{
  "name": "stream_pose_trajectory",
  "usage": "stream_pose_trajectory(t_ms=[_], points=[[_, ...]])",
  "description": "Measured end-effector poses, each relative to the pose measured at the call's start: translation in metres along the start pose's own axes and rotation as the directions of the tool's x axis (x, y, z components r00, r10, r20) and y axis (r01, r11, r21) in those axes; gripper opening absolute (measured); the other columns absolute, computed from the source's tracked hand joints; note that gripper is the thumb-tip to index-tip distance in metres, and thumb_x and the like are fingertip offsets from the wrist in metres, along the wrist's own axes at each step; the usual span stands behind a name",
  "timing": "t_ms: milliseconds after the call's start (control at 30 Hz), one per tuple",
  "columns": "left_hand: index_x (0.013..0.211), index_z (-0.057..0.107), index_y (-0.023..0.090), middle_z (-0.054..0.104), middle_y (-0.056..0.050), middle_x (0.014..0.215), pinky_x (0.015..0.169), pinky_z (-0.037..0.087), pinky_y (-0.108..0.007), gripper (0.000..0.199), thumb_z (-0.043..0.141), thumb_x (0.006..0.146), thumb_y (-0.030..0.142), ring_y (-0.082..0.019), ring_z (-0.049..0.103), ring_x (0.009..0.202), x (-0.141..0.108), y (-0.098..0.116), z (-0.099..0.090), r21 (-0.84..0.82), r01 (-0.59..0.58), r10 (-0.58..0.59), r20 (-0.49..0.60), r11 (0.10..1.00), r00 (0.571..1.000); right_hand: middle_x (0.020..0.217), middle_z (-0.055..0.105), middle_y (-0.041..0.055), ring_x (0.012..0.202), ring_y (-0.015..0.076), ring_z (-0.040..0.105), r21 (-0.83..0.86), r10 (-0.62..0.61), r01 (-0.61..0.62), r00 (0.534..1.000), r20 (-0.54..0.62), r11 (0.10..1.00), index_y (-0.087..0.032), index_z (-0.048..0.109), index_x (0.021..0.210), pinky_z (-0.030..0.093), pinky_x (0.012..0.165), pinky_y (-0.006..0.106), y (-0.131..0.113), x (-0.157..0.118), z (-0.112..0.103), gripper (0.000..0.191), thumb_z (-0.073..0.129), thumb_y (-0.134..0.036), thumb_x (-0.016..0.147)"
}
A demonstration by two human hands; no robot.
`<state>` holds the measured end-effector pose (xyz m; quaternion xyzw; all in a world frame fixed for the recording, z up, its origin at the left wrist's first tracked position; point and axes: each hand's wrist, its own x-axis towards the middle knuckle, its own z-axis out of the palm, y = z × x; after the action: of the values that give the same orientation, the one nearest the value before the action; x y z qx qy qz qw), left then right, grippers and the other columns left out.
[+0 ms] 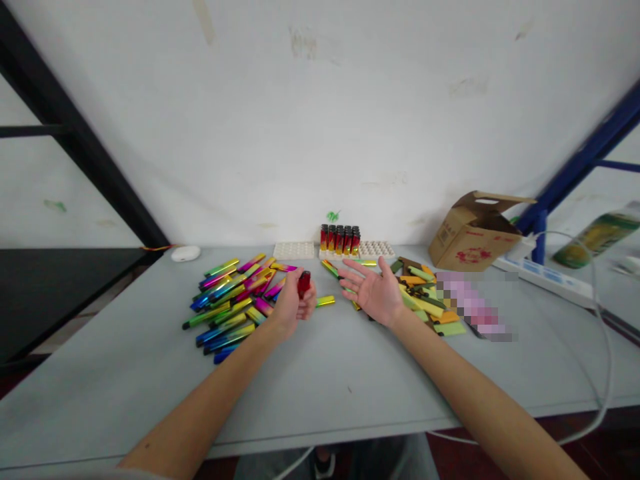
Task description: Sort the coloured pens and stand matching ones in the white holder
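Note:
My left hand (293, 303) is closed around a red lighter (303, 283) with a dark top, most of it hidden by the fingers. It hovers at the right edge of a heap of shiny lighters (227, 320) in blue, green, yellow and pink. My right hand (375, 293) is open, palm up with fingers spread, and holds nothing. Beside it lies a pile of flat green, yellow and orange pieces (425, 303), partly covered by the hand. A yellow-green lighter (326, 301) shows just right of my left hand.
Red-and-black lighters (340, 240) stand upright in a white holed tray near the wall, between two more white trays (294, 250) (377, 249). An opened cardboard box (470, 237), a power strip (550, 277) and a white cable are on the right. A white case (185, 253) sits back left.

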<state>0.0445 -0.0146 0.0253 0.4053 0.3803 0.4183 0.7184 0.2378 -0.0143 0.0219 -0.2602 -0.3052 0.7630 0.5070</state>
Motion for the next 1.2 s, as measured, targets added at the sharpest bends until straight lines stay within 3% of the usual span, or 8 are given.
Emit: stream_pose_trajectory(t_ms=[233, 500, 1200], points=[[0.049, 0.033, 0.02, 0.018, 0.008, 0.039, 0.033, 0.01, -0.017, 0.05, 0.033, 0.085, 0.055, -0.006, 0.013, 0.033, -0.002, 0.0009, 0.0059, 0.059, -0.064, 0.07, -0.102, 0.996, 0.992, 0.093, 0.072, 0.0101, 0.072, 0.0171, 0.065, -0.009, -0.005, 0.005, 1.0, 0.014, 1.0, -0.016, 0.063, 0.11, 0.05, 0.067, 0.029, 0.0036, 0.0006, -0.0016, 0.067, 0.018, -0.061, 0.093], [0.051, 0.035, 0.019, 0.018, 0.009, 0.04, 0.034, 0.011, -0.016, 0.05, 0.034, 0.086, 0.054, -0.005, 0.014, 0.032, -0.0022, 0.0017, 0.0058, 0.063, -0.069, 0.077, -0.143, 0.996, 0.987, 0.087, 0.072, 0.0089, 0.068, 0.0162, 0.063, 0.031, -0.007, 0.007, 1.0, 0.015, 0.999, -0.014, 0.064, 0.108, 0.049, 0.062, 0.027, 0.0026, -0.0003, -0.0002, 0.065, 0.019, -0.059, 0.093], [0.052, 0.035, 0.02, 0.02, 0.008, 0.04, 0.034, 0.013, -0.017, 0.046, 0.031, 0.085, 0.052, -0.006, 0.016, 0.033, -0.0039, 0.0027, 0.006, 0.043, -0.074, 0.079, -0.117, 0.996, 0.99, 0.08, 0.07, 0.007, 0.063, 0.0146, 0.062, 0.043, 0.017, -0.016, 1.0, -0.007, 0.999, -0.014, 0.066, 0.106, 0.047, 0.057, 0.025, 0.0021, -0.001, 0.0022, 0.066, 0.018, -0.058, 0.094]])
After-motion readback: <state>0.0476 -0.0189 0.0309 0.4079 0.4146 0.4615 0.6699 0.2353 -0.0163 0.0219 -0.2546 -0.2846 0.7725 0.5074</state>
